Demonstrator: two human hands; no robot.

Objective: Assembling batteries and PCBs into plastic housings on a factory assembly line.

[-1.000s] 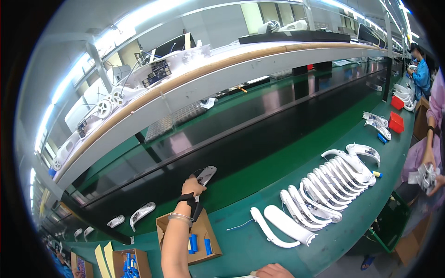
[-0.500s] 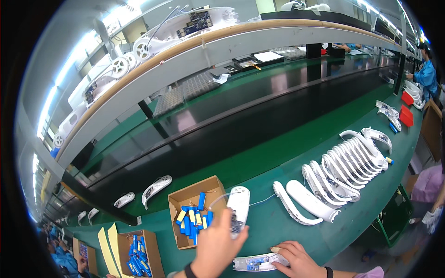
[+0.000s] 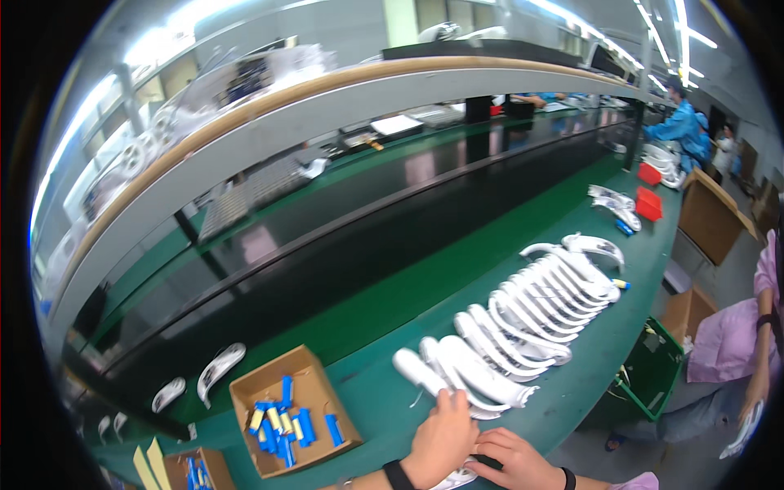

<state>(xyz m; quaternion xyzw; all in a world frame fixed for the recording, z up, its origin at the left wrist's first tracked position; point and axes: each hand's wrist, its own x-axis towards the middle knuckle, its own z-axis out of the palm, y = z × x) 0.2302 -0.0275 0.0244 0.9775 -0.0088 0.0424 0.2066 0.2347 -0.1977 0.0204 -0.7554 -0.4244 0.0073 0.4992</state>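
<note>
My left hand (image 3: 445, 439) reaches forward, its fingers closed on the lower end of a white rounded plastic shell (image 3: 415, 369). A thin wire hangs from that shell. Right beside it, my right hand (image 3: 514, 462) has its fingers bent over a second white casing part (image 3: 457, 477), mostly hidden under the hands at the lower edge. Just beyond the fingers lie white curved casings (image 3: 482, 371). To the left stands a cardboard box (image 3: 347, 416) with blue and yellow battery packs (image 3: 282, 425) inside.
A long row of white casings (image 3: 539, 298) runs toward the far right, past which sit red bins (image 3: 649, 204). A second box of batteries (image 3: 216, 465) is at lower left. A black conveyor belt (image 3: 367, 237) crosses behind. At right are a green crate (image 3: 653, 367) and a person in pink (image 3: 723, 343).
My left hand has carried the white shell from beside the battery box rightward to the other casings. Both hands are now close together. The whole view has swung to the right.
</note>
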